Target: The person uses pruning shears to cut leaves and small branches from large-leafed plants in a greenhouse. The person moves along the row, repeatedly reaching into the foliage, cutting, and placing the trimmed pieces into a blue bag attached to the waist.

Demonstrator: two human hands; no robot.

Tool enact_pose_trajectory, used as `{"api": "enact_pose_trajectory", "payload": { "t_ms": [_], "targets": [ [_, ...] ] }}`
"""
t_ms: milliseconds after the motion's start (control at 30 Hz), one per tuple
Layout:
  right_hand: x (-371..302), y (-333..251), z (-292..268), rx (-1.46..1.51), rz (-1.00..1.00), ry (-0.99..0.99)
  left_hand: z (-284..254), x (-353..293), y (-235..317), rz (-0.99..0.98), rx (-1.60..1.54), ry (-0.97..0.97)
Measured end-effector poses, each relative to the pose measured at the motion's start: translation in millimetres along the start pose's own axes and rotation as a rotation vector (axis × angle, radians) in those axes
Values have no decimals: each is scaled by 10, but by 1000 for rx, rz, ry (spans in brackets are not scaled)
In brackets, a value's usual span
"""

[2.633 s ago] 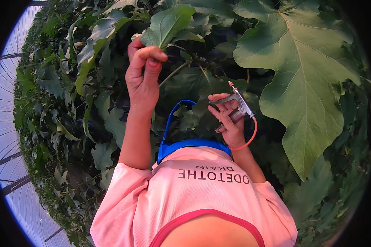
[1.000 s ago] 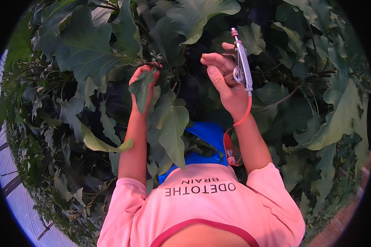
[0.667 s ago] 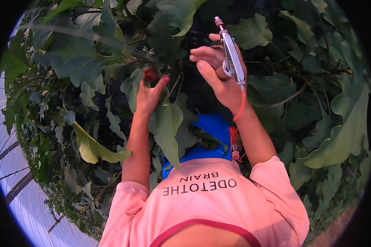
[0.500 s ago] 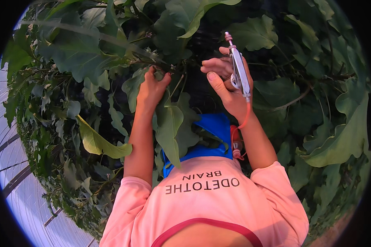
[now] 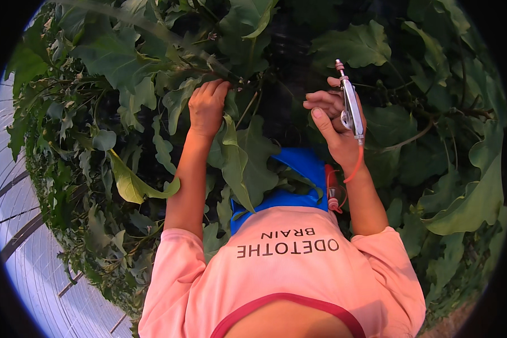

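Note:
My left hand (image 5: 208,108) is at the branches of a leafy plant, its back up and its fingers curled together beside a thin stem (image 5: 248,108). Whatever the fingertips pinch is hidden behind the hand. In my right hand (image 5: 333,128) is a slim silvery hand sprayer (image 5: 351,104) with a pinkish nozzle, pointing up and away from me. It lies along the side of the hand, the fingers half bent and the thumb apart. An orange-red tube (image 5: 356,168) runs from its lower end along my wrist. A broad green leaf (image 5: 238,163) hangs between my forearms.
Large lobed leaves (image 5: 355,45) crowd both sides and the far edge. A yellowing curled leaf (image 5: 130,183) touches my left forearm. At my waist are a blue cloth (image 5: 298,172) and a red bottle (image 5: 332,188). Pale sheeting with dark bars (image 5: 25,236) lies at the far left.
My left hand has turned its back upward and its fingers have drawn together at the stem. My right hand and the sprayer appear slightly farther right and lower in view.

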State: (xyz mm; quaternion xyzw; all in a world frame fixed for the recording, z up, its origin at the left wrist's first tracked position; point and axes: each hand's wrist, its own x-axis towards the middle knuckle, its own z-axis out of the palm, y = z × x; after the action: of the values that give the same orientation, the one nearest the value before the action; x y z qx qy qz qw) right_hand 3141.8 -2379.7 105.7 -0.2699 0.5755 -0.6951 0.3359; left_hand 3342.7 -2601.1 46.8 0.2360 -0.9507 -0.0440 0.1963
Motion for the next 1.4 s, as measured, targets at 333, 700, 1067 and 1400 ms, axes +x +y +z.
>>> {"api": "enact_pose_trajectory", "payload": {
  "t_ms": [333, 700, 1067, 1400],
  "targets": [
    [-136, 34, -45, -16, 52, 17, 109, -50, 283, -561, -666, 273],
    [-153, 47, -50, -20, 93, -6, 7, -86, 406, -388, -174, -73],
    [-188, -86, -147, -75, 67, -55, -468, -578, 647, -931, -1081, 459],
    [365, -334, 184, -28, -114, -105, -1208, -956, 756, -622, -812, -206]
  ]
}}
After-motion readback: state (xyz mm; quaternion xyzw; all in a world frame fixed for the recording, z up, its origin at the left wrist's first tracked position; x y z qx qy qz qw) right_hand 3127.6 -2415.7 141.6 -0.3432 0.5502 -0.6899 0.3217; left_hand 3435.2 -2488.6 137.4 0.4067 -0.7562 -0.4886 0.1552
